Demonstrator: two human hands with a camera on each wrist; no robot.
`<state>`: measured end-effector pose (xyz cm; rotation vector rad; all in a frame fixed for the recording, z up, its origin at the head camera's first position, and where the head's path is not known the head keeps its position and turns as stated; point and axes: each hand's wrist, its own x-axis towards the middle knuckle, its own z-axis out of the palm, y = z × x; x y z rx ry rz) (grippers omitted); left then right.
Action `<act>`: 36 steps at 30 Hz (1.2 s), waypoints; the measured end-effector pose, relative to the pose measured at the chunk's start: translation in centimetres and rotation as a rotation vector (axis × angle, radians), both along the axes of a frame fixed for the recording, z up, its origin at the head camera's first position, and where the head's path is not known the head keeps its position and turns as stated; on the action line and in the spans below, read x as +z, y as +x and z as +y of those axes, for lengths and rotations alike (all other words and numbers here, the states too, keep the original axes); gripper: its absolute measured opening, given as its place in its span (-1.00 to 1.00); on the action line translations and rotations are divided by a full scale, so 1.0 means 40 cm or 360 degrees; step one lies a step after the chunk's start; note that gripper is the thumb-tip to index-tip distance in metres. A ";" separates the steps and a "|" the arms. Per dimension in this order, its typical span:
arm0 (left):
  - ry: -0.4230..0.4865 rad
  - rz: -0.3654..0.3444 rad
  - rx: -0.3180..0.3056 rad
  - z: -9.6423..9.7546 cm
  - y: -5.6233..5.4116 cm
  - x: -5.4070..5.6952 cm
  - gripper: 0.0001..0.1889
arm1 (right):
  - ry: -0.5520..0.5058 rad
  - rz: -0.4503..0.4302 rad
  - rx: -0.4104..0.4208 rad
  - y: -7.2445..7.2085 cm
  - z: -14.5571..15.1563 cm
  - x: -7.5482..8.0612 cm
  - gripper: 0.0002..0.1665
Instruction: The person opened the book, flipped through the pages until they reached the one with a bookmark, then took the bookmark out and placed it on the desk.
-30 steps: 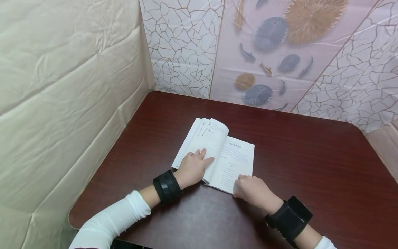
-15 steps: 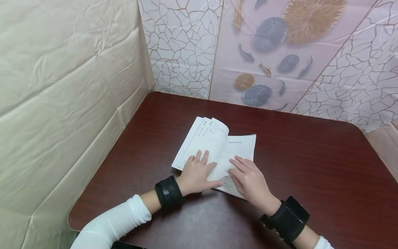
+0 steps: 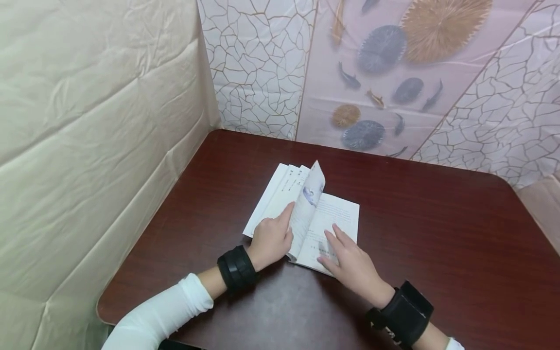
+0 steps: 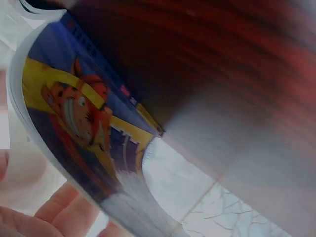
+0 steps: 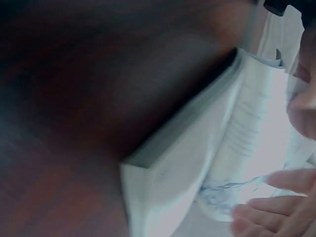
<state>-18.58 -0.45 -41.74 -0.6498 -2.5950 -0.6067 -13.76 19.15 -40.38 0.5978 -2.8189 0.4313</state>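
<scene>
An open book (image 3: 336, 216) lies on the dark red-brown table, printed pages up. One lifted page (image 3: 311, 189) with a blue picture stands curved near the middle. My left hand (image 3: 271, 240) rests on the left-hand pages, its index finger stretched out along that page. Over the lower part of the right-hand page is my right hand (image 3: 352, 262), fingers spread and pinching nothing. In the left wrist view, the bent cover (image 4: 79, 108) shows a cartoon figure in blue, yellow and orange. The right wrist view has the right hand's fingers (image 5: 269, 210) close beside the lifted page.
The table (image 3: 437, 233) stretches away to both sides and behind the book. A cream cloth (image 3: 109, 146) hangs along its left edge, and a patterned sheet (image 3: 363, 97) hangs behind. Black bands (image 3: 237, 268) are strapped on both wrists.
The right hand reached across the right-hand page and turned a leaf leftward, then drew back with fingers spread. The left hand went from spread fingers to a pointing index finger.
</scene>
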 end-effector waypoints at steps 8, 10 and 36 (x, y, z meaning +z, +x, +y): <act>-0.0023 -0.0182 0.0088 -0.025 -0.020 -0.016 -0.27 | 0.0257 -0.0453 -0.0054 -0.006 0.018 -0.021 -0.23; -0.0059 -0.0194 0.0124 -0.028 -0.023 -0.014 -0.28 | 0.0291 -0.0467 -0.0047 -0.006 0.020 -0.023 -0.19; -0.0416 -0.0235 -0.0431 -0.007 -0.019 -0.005 -0.59 | 0.0274 -0.0390 0.0121 -0.018 0.043 -0.005 -0.72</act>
